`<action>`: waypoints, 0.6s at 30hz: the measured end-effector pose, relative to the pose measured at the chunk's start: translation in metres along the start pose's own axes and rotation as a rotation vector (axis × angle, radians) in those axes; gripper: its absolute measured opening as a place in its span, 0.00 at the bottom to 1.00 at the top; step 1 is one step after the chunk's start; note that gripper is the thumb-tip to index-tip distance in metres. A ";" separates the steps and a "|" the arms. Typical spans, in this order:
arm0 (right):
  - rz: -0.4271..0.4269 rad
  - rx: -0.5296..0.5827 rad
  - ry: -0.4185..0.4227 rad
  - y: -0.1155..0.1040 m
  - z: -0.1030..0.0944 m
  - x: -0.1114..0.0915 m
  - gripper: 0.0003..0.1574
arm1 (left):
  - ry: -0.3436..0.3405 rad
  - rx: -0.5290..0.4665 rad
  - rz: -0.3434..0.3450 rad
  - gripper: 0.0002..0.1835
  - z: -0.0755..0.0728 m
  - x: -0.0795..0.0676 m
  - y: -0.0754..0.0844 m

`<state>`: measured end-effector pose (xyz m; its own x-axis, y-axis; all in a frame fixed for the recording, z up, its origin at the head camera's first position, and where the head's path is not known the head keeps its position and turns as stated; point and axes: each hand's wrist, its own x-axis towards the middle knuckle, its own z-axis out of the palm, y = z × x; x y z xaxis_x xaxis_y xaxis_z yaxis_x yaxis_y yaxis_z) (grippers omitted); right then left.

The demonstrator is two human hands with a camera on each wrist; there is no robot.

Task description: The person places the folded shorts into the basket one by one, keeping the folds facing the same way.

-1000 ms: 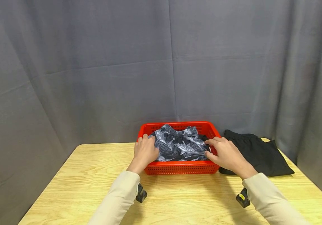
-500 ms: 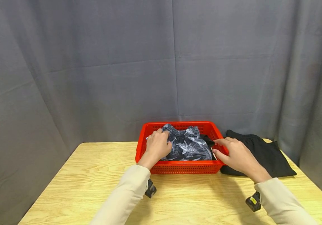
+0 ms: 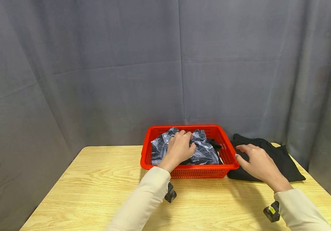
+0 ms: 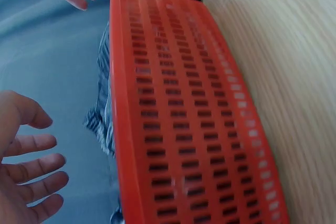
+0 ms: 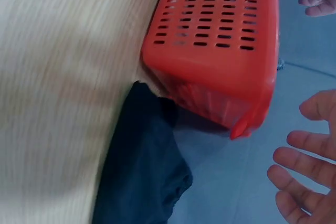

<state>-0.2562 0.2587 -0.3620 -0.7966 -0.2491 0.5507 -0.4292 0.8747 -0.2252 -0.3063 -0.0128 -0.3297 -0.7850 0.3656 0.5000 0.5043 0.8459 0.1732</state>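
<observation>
A red perforated plastic basket [image 3: 203, 173] stands near the table's back edge. Inside lies a dark garment with a grey and white leaf print [image 3: 207, 154], gathered along its far edge, with some black cloth [image 3: 215, 144] showing beside it. Over the basket is my left hand [image 3: 180, 148]; in the left wrist view its spread fingers [image 4: 44, 166] stand above the rim and hold nothing. My right hand [image 3: 257, 163] is just outside the basket's right rim, overlapping a black garment [image 3: 282, 165] on the table. Its fingers [image 5: 299, 161] are loosely spread and bare in the right wrist view.
The table [image 3: 96, 186] has a light wood-grain top. Grey curtain [image 3: 119, 80] hangs behind it and at both sides. A small black camera sits on each wrist, below the cream sleeves [image 3: 145, 199].
My left hand has moved right from the basket's left side to over its middle. My right hand has drawn out to the right, past the rim, leaving the leaf-print garment in the basket.
</observation>
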 end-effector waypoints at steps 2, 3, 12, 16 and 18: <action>0.016 -0.003 -0.001 0.004 0.001 -0.002 0.18 | 0.002 -0.016 0.011 0.12 0.004 0.002 0.006; 0.026 -0.004 -0.002 0.006 0.001 -0.003 0.18 | 0.003 -0.028 0.014 0.12 0.006 0.003 0.009; 0.103 -0.007 -0.009 0.023 0.011 -0.012 0.19 | 0.029 -0.160 0.039 0.13 0.023 0.006 0.034; 0.123 -0.002 -0.028 0.030 0.015 -0.018 0.19 | 0.011 -0.245 0.009 0.14 0.026 0.005 0.047; 0.135 0.000 -0.029 0.034 0.017 -0.021 0.19 | 0.003 -0.273 0.003 0.14 0.028 0.006 0.053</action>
<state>-0.2607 0.2867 -0.3946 -0.8592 -0.1413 0.4917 -0.3176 0.9009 -0.2960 -0.2945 0.0457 -0.3415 -0.7828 0.3664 0.5030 0.5850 0.7089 0.3941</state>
